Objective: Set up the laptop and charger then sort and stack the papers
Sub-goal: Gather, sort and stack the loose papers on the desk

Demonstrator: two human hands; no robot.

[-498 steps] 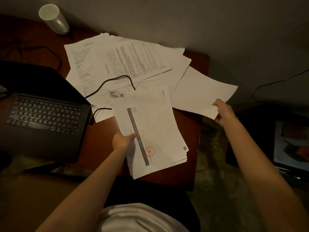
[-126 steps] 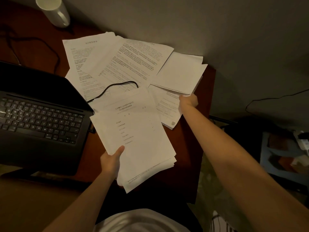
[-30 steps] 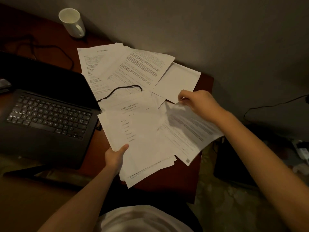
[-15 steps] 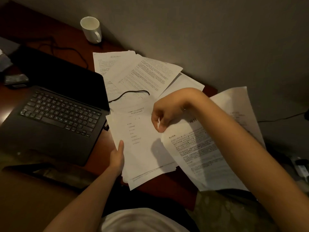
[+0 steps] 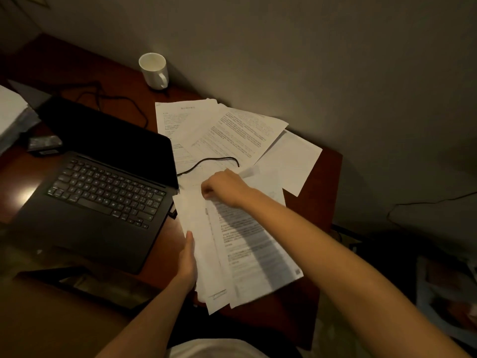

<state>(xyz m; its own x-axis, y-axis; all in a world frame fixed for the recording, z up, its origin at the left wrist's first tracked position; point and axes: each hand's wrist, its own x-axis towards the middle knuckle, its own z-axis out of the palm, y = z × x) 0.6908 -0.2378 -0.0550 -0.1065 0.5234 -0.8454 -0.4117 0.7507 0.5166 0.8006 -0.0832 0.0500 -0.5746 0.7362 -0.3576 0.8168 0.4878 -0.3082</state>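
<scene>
Papers (image 5: 245,244) are mid-sort: we judge our left hand (image 5: 187,262) grips the stack at the counter's (image 5: 322,177) 6 o'clock edge while our right hand (image 5: 224,187) pinches a sheet onto it; next, the loose sheets (image 5: 232,133) at 12 o'clock need gathering.

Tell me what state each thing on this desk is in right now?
Laptop: lid open, screen dark.
Mug: upright, near the wall.
Black cable: lying across the loose papers.
Loose papers: spread out, overlapping.
Paper stack: held up, fanned unevenly.
Left hand: holds the stack's left edge.
Right hand: pinches the top printed sheet.
</scene>
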